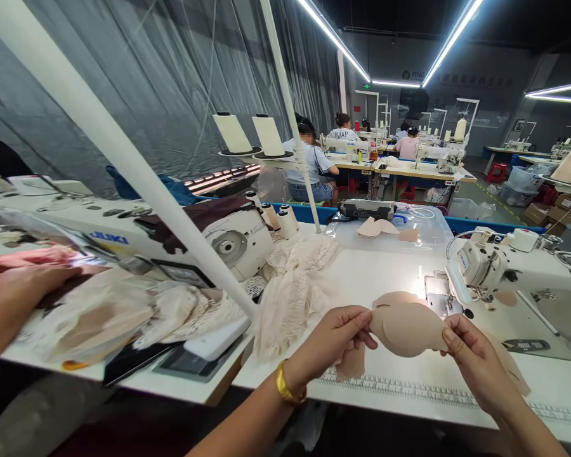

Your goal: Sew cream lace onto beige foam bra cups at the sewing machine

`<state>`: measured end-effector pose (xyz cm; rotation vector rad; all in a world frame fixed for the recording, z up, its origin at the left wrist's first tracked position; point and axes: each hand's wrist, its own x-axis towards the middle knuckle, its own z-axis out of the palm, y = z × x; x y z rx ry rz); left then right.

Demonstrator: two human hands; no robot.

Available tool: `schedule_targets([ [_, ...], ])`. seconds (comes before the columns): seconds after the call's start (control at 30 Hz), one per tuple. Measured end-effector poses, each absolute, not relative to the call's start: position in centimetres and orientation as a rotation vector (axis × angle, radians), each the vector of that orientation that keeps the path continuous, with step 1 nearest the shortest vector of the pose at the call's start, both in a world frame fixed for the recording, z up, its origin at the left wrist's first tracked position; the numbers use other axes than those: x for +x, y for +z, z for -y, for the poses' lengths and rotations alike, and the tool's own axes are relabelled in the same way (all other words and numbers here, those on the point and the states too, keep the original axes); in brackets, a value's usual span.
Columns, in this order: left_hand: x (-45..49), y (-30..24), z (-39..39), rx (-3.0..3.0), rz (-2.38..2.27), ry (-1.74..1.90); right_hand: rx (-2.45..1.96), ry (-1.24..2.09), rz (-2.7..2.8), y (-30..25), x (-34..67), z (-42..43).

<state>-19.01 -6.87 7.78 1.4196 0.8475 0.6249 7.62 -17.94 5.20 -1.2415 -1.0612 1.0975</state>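
Between my two hands a beige bra cup piece (406,330) is stretched out above the white table. My left hand (342,336), below a gold bracelet on the wrist, pinches its left end between thumb and fingers. The right end is gripped by my right hand (471,352) in the same way. Another beige fabric piece (351,363) hangs or lies beneath my left hand; which one I cannot tell. Just beyond the cup stands a sewing machine (485,260) with its lamp lit over the needle plate (438,293). More beige fabric (509,365) lies partly behind my right hand.
Cream lace fabric (297,285) is heaped left of my hands, beside a slanted white pole (171,209). A co-worker's hand (28,292) works at another sewing machine (118,235). A clear plastic lid (428,222) holding beige pieces lies behind; a printed ruler (400,388) runs along the front.
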Motion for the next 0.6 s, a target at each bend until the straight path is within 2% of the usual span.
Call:
schedule_targets([
  [0.13, -21.2, 7.2, 7.6, 1.309, -1.081, 0.904, -1.385, 1.052, 0.975, 4.7, 10.7, 20.5],
  [0.27, -23.7, 4.1, 8.9, 1.287, -1.390, 1.023, -1.656, 0.762, 0.984, 0.9, 15.8, 23.7],
  [0.4, -25.8, 2.1, 9.7, 1.705, -1.790, 0.837, -2.018, 0.345, 1.076, -2.0, 19.4, 25.7],
  [0.5, -26.2, 3.0, 9.0, 2.030, -1.980, 0.878, -2.078, -0.110, 1.258, -0.9, 18.9, 25.4],
  [0.57, -25.3, 4.2, 7.8, 2.246, -1.864, 0.981, -1.963, -0.173, 1.413, 0.9, 17.0, 24.2],
  [0.6, -24.4, 4.7, 7.1, 2.355, -1.738, 0.979, -1.888, -0.089, 1.516, 1.9, 15.8, 23.3],
])
